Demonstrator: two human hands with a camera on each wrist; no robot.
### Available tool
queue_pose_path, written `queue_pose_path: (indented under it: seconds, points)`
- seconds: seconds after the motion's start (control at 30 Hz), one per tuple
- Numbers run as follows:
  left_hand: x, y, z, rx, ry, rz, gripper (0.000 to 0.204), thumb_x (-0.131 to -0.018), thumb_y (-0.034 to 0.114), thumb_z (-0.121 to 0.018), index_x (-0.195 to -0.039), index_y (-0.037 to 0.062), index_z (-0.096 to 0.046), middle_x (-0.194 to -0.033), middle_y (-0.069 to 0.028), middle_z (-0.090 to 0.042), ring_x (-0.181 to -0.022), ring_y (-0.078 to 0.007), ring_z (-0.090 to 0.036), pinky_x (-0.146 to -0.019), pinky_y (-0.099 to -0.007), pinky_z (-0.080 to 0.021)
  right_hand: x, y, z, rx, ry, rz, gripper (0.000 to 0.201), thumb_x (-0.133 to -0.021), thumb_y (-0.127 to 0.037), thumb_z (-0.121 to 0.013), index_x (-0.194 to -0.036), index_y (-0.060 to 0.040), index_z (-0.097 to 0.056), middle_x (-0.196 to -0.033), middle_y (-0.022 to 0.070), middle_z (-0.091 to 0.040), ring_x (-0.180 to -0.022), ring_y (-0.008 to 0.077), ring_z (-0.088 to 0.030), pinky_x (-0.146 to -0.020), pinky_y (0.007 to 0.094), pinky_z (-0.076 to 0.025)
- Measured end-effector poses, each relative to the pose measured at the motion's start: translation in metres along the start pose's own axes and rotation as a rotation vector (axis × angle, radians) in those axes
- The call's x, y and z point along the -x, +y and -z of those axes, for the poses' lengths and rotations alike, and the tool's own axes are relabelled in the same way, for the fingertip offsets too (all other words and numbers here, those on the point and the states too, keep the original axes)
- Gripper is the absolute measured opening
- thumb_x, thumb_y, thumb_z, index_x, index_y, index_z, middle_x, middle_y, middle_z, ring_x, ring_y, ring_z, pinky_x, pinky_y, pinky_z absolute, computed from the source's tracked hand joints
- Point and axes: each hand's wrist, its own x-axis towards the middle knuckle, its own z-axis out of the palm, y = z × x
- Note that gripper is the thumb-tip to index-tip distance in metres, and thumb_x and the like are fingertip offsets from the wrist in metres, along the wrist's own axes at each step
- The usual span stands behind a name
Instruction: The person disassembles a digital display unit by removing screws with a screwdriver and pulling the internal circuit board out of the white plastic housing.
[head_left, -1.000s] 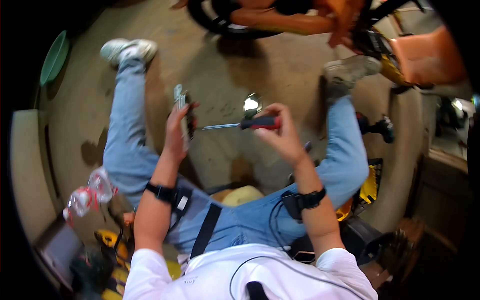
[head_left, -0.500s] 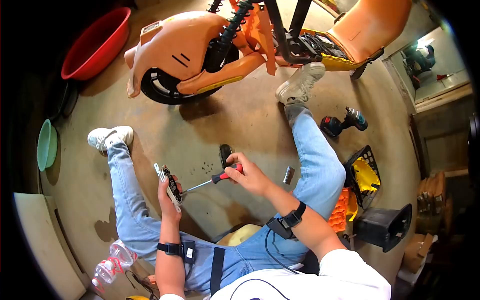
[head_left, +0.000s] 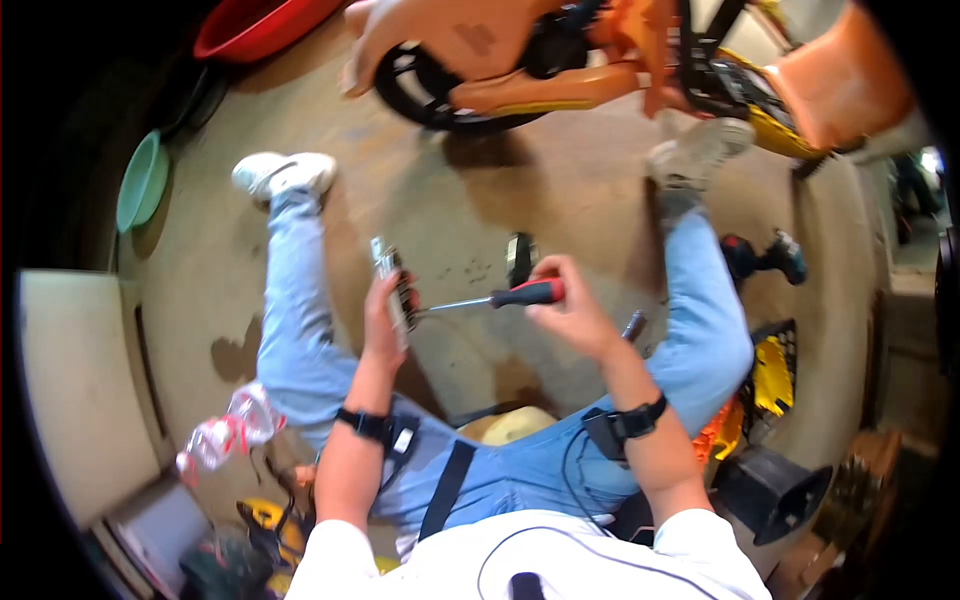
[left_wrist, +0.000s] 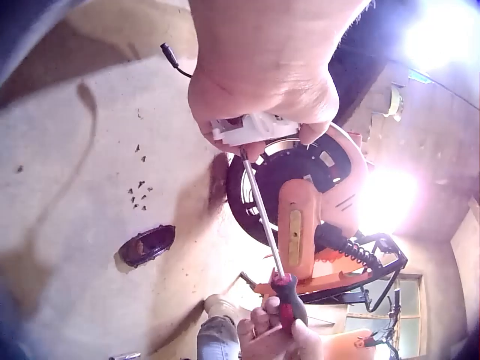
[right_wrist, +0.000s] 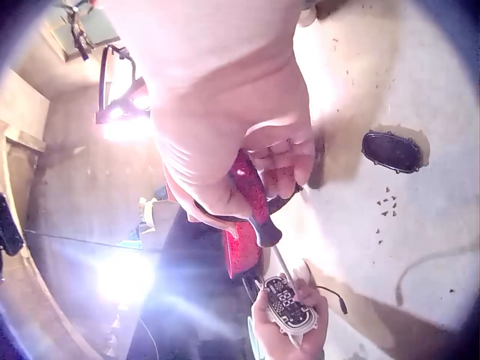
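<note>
My left hand [head_left: 381,318] grips a scooter display unit [right_wrist: 291,306], an oval dark panel with printed symbols in a white housing. A short black cable with a plug [left_wrist: 171,56] hangs from it. In my right hand [head_left: 578,312] is a screwdriver [head_left: 530,292] with a red and black handle, its fingers curled round the grip. The steel shaft [left_wrist: 262,214] points left, its tip right at the edge of the display unit. On the floor between the legs lies a dark oval cover [right_wrist: 394,151], with several small screws [right_wrist: 386,206] scattered nearby.
An orange scooter [head_left: 500,60] stands ahead. A cordless drill [head_left: 770,258] lies beyond the right leg, near a black and yellow part [head_left: 772,372] and a black bin [head_left: 770,490]. Plastic bottles [head_left: 235,425] lie by the left thigh; green [head_left: 143,183] and red basins [head_left: 250,28] are far left.
The head view has swung about, shifting the whole scene. Both hands keep their hold on the display unit and the screwdriver, and the tip stays at the unit.
</note>
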Motion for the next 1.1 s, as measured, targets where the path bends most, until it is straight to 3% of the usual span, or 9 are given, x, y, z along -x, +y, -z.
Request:
queue_pose_path:
  seconds: [0.13,0.2,0.27,0.33,0.57,0.67,0.77,0.97,1.1]
  points:
    - [0.003,0.004,-0.001,-0.015,-0.074,-0.038,0.029,-0.095,0.033,-0.055,-0.115,0.0119,-0.055,-0.090,-0.0012,-0.057,-0.070,-0.0098,-0.055,-0.061,-0.0248,-0.043,-0.004,-0.006,-0.002,-0.177,-0.021,-0.071,0.044,-0.086,-0.015,-0.071,-0.120,-0.0060,-0.046,-0.109,0.0081,-0.055,-0.101,0.0145,-0.055,-0.086,0.0289,-0.047]
    - [0.004,0.006,-0.002,-0.022,-0.066,-0.025,0.030,-0.095,0.033,-0.055,-0.116,0.0114,-0.055,-0.090,-0.0012,-0.057,-0.071,-0.0098,-0.055,-0.062,-0.0251,-0.043,-0.005,-0.013,0.003,-0.158,-0.037,-0.416,0.043,-0.087,-0.018,-0.072,-0.119,-0.0059,-0.046,-0.109,0.0079,-0.055,-0.102,0.0146,-0.055,-0.086,0.0293,-0.047]
    - [0.002,0.006,-0.001,-0.024,-0.062,-0.024,0.031,-0.095,0.032,-0.054,-0.117,0.0111,-0.055,-0.090,-0.0012,-0.057,-0.071,-0.0097,-0.056,-0.063,-0.0252,-0.044,-0.004,-0.003,-0.001,-0.123,-0.013,-0.335,0.040,-0.089,-0.017,-0.070,-0.119,-0.0061,-0.047,-0.110,0.0087,-0.056,-0.097,0.0146,-0.057,-0.081,0.0286,-0.050]
    - [0.002,0.007,-0.002,-0.028,-0.066,-0.030,0.032,-0.095,0.032,-0.054,-0.118,0.0108,-0.055,-0.090,-0.0012,-0.057,-0.071,-0.0095,-0.056,-0.064,-0.0253,-0.044,-0.004,0.003,-0.005,-0.167,0.013,0.077,0.035,-0.091,-0.014,-0.068,-0.119,-0.0057,-0.047,-0.110,0.0097,-0.056,-0.090,0.0129,-0.060,-0.072,0.0264,-0.052]
    - [0.000,0.008,-0.001,-0.044,-0.088,-0.030,0.034,-0.095,0.032,-0.054,-0.121,0.0102,-0.055,-0.091,-0.0013,-0.057,-0.072,-0.0096,-0.056,-0.065,-0.0253,-0.044,-0.005,-0.011,-0.002,-0.185,0.022,-0.274,0.033,-0.082,-0.002,-0.064,-0.113,-0.0018,-0.055,-0.100,0.0049,-0.060,-0.088,0.0107,-0.059,-0.080,0.0257,-0.050]
    - [-0.001,0.007,0.000,-0.006,-0.079,-0.037,0.033,-0.095,0.031,-0.054,-0.120,0.0102,-0.055,-0.091,-0.0020,-0.057,-0.072,-0.0102,-0.056,-0.066,-0.0260,-0.044,-0.005,-0.011,-0.003,-0.158,0.029,-0.066,0.025,-0.083,-0.005,-0.066,-0.107,-0.0007,-0.058,-0.095,0.0034,-0.061,-0.084,0.0097,-0.058,-0.075,0.0248,-0.050]
    - [-0.004,0.005,0.004,0.004,-0.057,-0.048,0.040,-0.096,0.033,-0.053,-0.130,0.0114,-0.051,-0.092,-0.0024,-0.059,-0.073,-0.0108,-0.057,-0.066,-0.0250,-0.046,-0.006,-0.016,-0.001,-0.166,0.049,-0.087,0.026,-0.083,-0.005,-0.067,-0.107,-0.0010,-0.058,-0.097,0.0037,-0.062,-0.083,0.0098,-0.058,-0.074,0.0254,-0.050]
    - [-0.012,0.000,0.013,0.106,0.089,-0.062,0.026,-0.096,0.033,-0.055,-0.105,0.0085,-0.054,-0.092,-0.0042,-0.060,-0.076,-0.0128,-0.060,-0.070,-0.0282,-0.048,-0.010,-0.003,0.004,-0.159,0.117,-0.131,0.029,-0.085,-0.008,-0.068,-0.111,0.0002,-0.060,-0.097,0.0049,-0.063,-0.081,0.0104,-0.059,-0.074,0.0249,-0.051]
    - [-0.015,-0.001,0.017,0.177,0.070,-0.025,0.028,-0.096,0.033,-0.055,-0.104,0.0064,-0.055,-0.092,-0.0059,-0.062,-0.075,-0.0136,-0.061,-0.070,-0.0294,-0.049,-0.015,0.031,0.000,-0.065,0.202,-0.208,0.031,-0.086,-0.011,-0.069,-0.114,0.0015,-0.065,-0.097,0.0071,-0.066,-0.076,0.0117,-0.062,-0.070,0.0251,-0.053]
